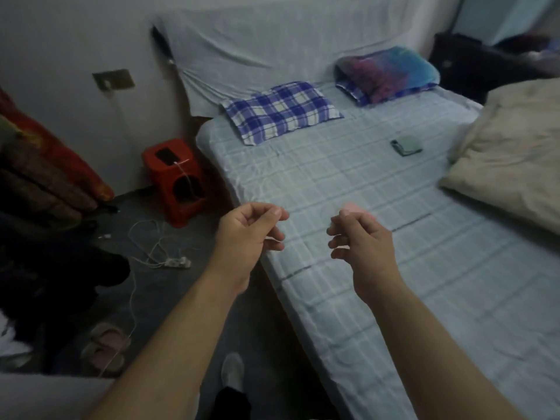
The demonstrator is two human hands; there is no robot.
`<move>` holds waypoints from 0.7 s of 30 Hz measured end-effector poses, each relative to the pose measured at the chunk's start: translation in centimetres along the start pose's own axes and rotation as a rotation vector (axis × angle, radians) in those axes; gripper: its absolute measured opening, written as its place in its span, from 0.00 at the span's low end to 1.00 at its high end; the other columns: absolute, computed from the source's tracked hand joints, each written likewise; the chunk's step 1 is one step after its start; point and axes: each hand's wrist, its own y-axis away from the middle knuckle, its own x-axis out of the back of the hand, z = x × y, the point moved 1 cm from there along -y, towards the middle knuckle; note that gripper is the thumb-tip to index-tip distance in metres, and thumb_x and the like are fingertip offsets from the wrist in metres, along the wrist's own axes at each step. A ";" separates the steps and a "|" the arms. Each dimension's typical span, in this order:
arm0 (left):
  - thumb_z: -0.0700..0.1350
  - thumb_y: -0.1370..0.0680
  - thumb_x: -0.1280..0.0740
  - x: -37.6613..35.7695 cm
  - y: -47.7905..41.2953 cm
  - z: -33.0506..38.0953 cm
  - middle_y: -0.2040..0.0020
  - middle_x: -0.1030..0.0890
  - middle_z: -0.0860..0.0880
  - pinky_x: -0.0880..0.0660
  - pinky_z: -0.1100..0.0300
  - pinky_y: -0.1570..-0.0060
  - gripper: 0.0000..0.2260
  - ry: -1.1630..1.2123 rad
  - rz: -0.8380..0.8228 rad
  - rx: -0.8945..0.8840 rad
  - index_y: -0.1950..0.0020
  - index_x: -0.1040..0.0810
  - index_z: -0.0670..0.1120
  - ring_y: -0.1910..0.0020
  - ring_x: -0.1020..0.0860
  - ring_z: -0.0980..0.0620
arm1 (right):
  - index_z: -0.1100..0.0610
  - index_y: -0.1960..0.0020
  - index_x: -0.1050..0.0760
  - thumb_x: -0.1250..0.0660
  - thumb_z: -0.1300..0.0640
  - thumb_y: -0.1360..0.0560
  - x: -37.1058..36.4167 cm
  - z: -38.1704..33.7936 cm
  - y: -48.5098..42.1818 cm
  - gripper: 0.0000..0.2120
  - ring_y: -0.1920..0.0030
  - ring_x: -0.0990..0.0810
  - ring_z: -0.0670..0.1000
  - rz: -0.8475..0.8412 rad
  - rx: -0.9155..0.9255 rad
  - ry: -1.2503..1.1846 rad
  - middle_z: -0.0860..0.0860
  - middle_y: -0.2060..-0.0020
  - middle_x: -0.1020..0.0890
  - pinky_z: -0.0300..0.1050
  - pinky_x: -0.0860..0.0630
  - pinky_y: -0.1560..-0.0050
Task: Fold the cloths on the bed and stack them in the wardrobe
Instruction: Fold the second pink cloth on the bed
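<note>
Pale blue checked sheet covers the bed (pixel 348 183), and that's my landmark for everything here. Both hands float over its near-left edge: the left hand (pixel 247 230) is loosely curled and holds nothing, while the right hand (pixel 360 237) is half-curled with something small and pink (pixel 353 207) at its fingertips. Honestly can't tell if it's pinched or just lying behind them.

A small grey-green folded cloth (pixel 406 145) sits mid-bed, toward the far right, and a cream bundle (pixel 509 153) is heaped on the right side. A blue plaid pillow (pixel 280 112) lies at the head.

I'd guess this is a between-items moment. Next move probably needs a reach across for a cloth. The wardrobe isn't in view.
</note>
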 end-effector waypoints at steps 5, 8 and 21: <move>0.41 0.19 0.30 -0.6 -8.6 -1.2 0.54 0.12 0.48 0.21 0.59 0.66 0.03 -0.020 -0.152 0.062 0.52 0.18 0.44 0.64 0.20 0.54 | 0.59 0.50 0.17 0.33 0.56 0.20 -1.1 1.0 -5.3 0.08 0.64 0.19 0.52 0.196 -0.066 0.018 0.58 0.57 0.14 0.44 0.24 0.65; 0.41 0.19 0.30 -1.3 -13.2 -1.4 0.53 0.12 0.48 0.21 0.60 0.65 0.03 -0.065 -0.246 0.107 0.49 0.18 0.42 0.62 0.19 0.53 | 0.58 0.51 0.17 0.33 0.57 0.19 -1.8 1.0 -7.7 0.08 0.64 0.19 0.51 0.326 -0.088 0.010 0.56 0.59 0.15 0.46 0.23 0.64; 0.40 0.17 0.33 -10.4 -27.1 -7.1 0.53 0.13 0.46 0.19 0.60 0.62 0.06 -0.239 -0.466 0.205 0.43 0.17 0.44 0.59 0.17 0.52 | 0.55 0.50 0.18 0.32 0.58 0.20 2.4 3.6 -18.6 0.04 0.61 0.18 0.50 0.562 -0.159 -0.015 0.52 0.60 0.15 0.45 0.22 0.63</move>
